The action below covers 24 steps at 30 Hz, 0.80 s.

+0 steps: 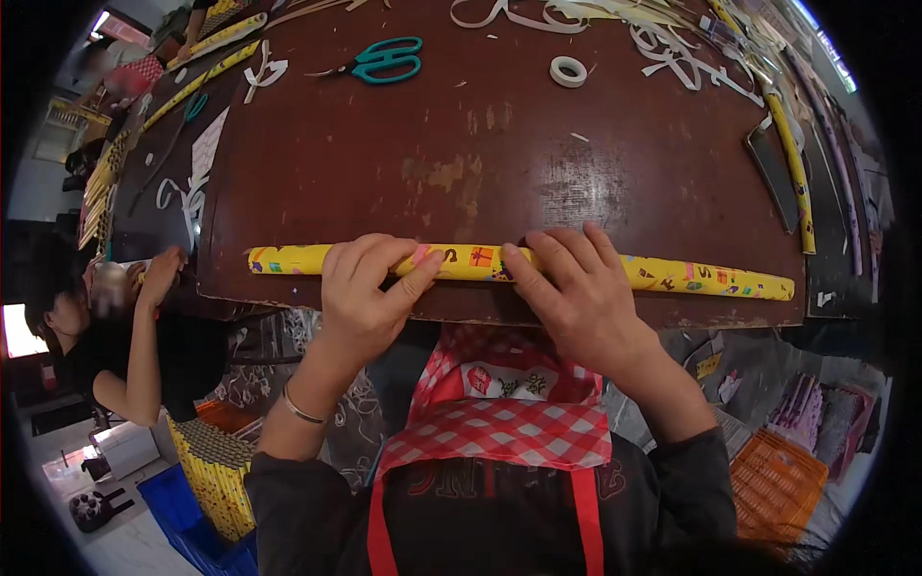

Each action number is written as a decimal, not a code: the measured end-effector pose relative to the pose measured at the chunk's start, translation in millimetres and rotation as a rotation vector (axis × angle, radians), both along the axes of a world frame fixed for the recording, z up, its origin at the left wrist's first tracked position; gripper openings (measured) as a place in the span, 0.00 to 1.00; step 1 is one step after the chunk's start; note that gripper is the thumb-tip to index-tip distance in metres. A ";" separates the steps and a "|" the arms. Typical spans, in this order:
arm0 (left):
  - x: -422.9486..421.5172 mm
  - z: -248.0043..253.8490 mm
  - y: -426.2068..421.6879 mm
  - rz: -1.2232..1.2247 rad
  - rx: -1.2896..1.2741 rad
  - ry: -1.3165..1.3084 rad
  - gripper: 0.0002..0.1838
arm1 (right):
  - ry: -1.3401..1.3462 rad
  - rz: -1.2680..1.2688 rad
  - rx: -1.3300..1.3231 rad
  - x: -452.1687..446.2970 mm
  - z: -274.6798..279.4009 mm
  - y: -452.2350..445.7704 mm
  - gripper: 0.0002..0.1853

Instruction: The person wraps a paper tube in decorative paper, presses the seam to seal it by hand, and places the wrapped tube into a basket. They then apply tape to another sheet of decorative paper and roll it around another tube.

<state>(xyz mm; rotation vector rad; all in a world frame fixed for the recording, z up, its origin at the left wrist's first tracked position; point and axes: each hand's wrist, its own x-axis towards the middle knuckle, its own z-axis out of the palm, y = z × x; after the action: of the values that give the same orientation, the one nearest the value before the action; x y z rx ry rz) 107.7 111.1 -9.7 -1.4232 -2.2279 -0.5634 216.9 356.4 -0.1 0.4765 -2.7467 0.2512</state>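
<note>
Left hand (370, 288), right hand (581, 293), fingers (386, 252) spread over yellow roll (696, 276); scuffed table (365, 163); orange crate (778, 480)

Moderate indoor light is reaching the worktop (365, 154), and a pale patch of glare is spreading right of its middle. At the upper right a strip light (824, 43) is blazing; at the far left a panel (23, 331) is blowing out to white. Below the worktop, tones are sinking into shadow. The wide lens is bowing straight edges and blackening the corners. The hands (370, 288) are showing fairly sharp; the outer margins are softening.
</note>
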 end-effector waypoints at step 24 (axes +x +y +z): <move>-7.3 -17.6 -115.5 0.367 -0.135 0.044 0.22 | 0.085 0.131 -0.085 -7.1 -4.2 -9.6 0.26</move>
<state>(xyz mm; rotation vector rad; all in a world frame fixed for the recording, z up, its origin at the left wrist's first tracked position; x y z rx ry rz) 100.4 -4.4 -27.3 -1.0339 -2.4482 -0.2602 209.8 346.8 -4.2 0.6305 -2.6142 0.3693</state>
